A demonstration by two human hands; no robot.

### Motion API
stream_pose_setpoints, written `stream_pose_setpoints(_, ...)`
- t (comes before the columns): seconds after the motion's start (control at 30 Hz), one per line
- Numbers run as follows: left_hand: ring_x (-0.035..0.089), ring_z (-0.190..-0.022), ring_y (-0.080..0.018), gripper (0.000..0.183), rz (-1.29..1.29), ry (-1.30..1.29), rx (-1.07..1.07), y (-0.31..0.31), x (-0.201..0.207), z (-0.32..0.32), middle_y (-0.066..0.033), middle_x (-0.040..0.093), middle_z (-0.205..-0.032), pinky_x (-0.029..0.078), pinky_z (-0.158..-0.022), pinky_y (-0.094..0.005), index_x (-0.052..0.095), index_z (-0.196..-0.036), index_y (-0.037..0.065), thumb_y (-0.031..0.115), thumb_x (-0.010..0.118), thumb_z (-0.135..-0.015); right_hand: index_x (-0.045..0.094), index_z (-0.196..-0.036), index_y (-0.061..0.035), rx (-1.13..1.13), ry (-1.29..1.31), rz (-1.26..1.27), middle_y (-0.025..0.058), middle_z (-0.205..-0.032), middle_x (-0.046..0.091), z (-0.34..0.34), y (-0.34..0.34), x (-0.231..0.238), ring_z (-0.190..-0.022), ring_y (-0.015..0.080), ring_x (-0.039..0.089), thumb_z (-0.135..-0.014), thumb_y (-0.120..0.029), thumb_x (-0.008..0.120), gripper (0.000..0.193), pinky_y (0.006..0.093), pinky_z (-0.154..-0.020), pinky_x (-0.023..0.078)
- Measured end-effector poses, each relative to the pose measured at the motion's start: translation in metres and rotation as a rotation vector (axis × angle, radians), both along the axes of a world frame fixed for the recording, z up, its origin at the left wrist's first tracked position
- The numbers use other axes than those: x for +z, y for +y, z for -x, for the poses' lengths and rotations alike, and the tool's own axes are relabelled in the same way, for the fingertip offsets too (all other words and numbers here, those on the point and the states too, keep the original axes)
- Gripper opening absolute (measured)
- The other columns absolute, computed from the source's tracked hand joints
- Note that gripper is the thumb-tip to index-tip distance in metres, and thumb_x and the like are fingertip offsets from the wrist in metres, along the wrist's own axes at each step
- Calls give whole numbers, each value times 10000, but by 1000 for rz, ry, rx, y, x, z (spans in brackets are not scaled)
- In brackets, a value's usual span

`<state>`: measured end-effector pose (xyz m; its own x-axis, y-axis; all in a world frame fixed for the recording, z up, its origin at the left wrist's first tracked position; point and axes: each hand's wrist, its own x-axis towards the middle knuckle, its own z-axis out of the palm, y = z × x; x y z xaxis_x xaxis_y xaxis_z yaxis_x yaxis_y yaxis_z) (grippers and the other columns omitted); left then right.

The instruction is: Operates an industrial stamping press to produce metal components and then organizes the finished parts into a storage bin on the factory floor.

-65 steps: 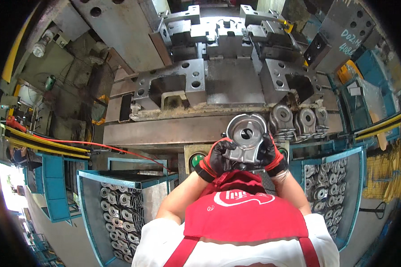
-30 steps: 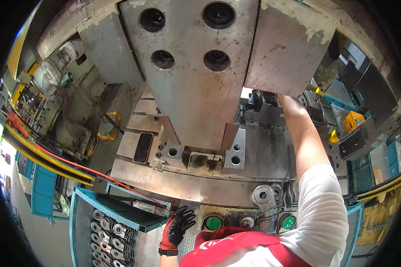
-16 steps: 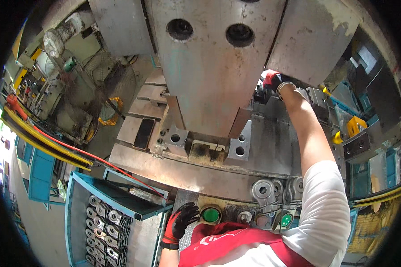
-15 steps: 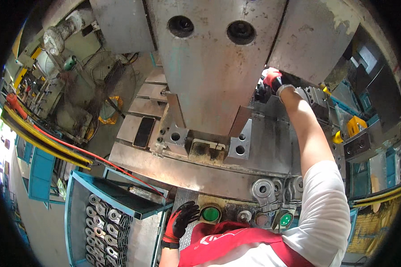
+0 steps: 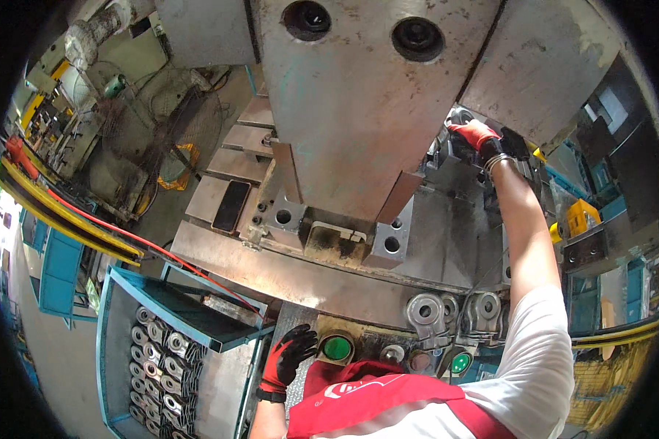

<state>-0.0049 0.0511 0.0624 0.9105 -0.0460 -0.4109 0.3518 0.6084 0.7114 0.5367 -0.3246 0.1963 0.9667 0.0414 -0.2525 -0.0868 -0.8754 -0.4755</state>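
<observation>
My right hand (image 5: 478, 135), in a red and black glove, reaches far out to the right side of the large steel press block (image 5: 359, 110). Its fingers are closed on a ringed metal part (image 5: 459, 115), partly hidden by the glove and the block. Beside the green push button (image 5: 337, 348), my left hand (image 5: 289, 360) hovers in a matching glove, fingers apart and nothing in it. Several similar ringed metal parts (image 5: 426, 312) lie on the near ledge to the right of the buttons.
A blue-framed bin (image 5: 106, 351) at lower left holds several stacked metal parts. A black phone (image 5: 231, 206) rests on the press bed. Beneath the block are steel die blocks (image 5: 389, 243). Another green button (image 5: 460, 363) sits by my body. Yellow rails flank both sides.
My right hand has shifted slightly right, and a metal part now shows at its fingers. My left hand remains by the green button. The whole view has tilted a little.
</observation>
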Motion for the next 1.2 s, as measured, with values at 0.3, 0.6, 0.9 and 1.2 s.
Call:
stream_pose_setpoints(0.3, 507, -1042, -271, 497, -55, -44, -133, -17, 1, -23, -183, 501, -1137, 400, -902, -383, 349, -1229, -30, 322, 380, -880, 427, -1209, -15, 104, -307, 334, 184, -1197, 468, 88, 45, 67, -1111, 292, 450, -682, -562, 555, 769, 325, -910, 362)
stream_pose_setpoints(0.6, 481, -1073, -265, 613, -39, -48, -45, -14, -12, -10, -155, 488, -1163, 388, -909, -403, 349, -1245, 9, 440, 461, -824, 252, -1269, 47, -64, -97, 221, 214, -1202, 446, 67, 44, 58, -1099, 279, 457, -636, -606, 580, 967, 336, -892, 377)
stream_pose_setpoints(0.9, 508, -956, -158, 326, -905, -101, 286, 10, -66, 13, -57, 550, -1017, 397, -819, -272, 500, -1107, 49, 164, 545, -805, 374, -1206, -35, 154, -631, 247, 223, -1166, 448, 244, 92, 55, -1092, 373, 404, -731, -476, 548, 671, 433, -915, 325)
stream_pose_setpoints(1.2, 442, -1078, -211, 729, -535, 70, -387, -5, -98, 6, -110, 459, -1171, 423, -828, -339, 269, -1295, 136, 117, 687, -698, 509, -1111, -11, -392, -573, -522, 114, -1073, 546, 507, 15, -36, -1006, 204, 493, -774, -65, 573, 347, 306, -890, 353)
